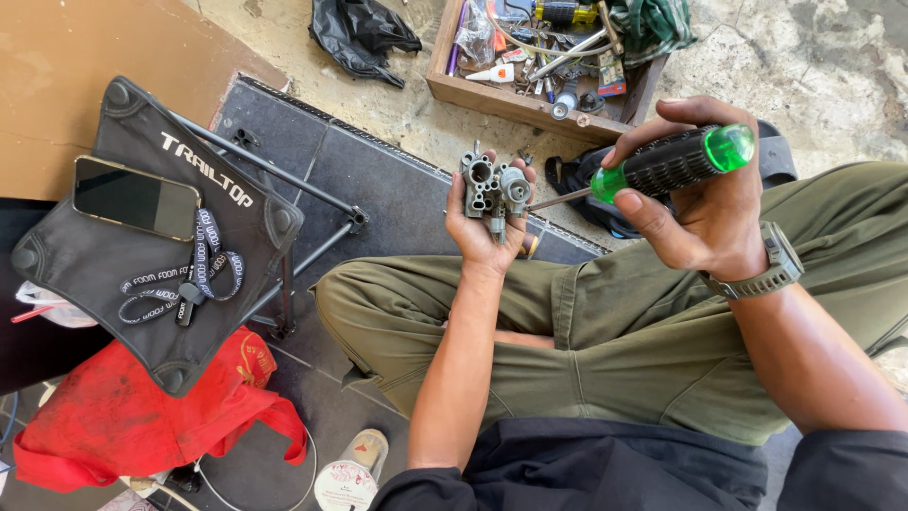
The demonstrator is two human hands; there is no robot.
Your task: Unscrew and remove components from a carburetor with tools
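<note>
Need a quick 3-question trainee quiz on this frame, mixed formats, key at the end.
1. True or false: the left hand holds the grey metal carburettor in its palm.
2. Which tool does the right hand grip? A hammer; B green-and-black screwdriver; C pliers.
3. Fill in: the phone lies on a black folding ____, beside a lanyard.

Key: 1 true. 2 B; its shaft points at the carburettor. 3 stool.
</note>
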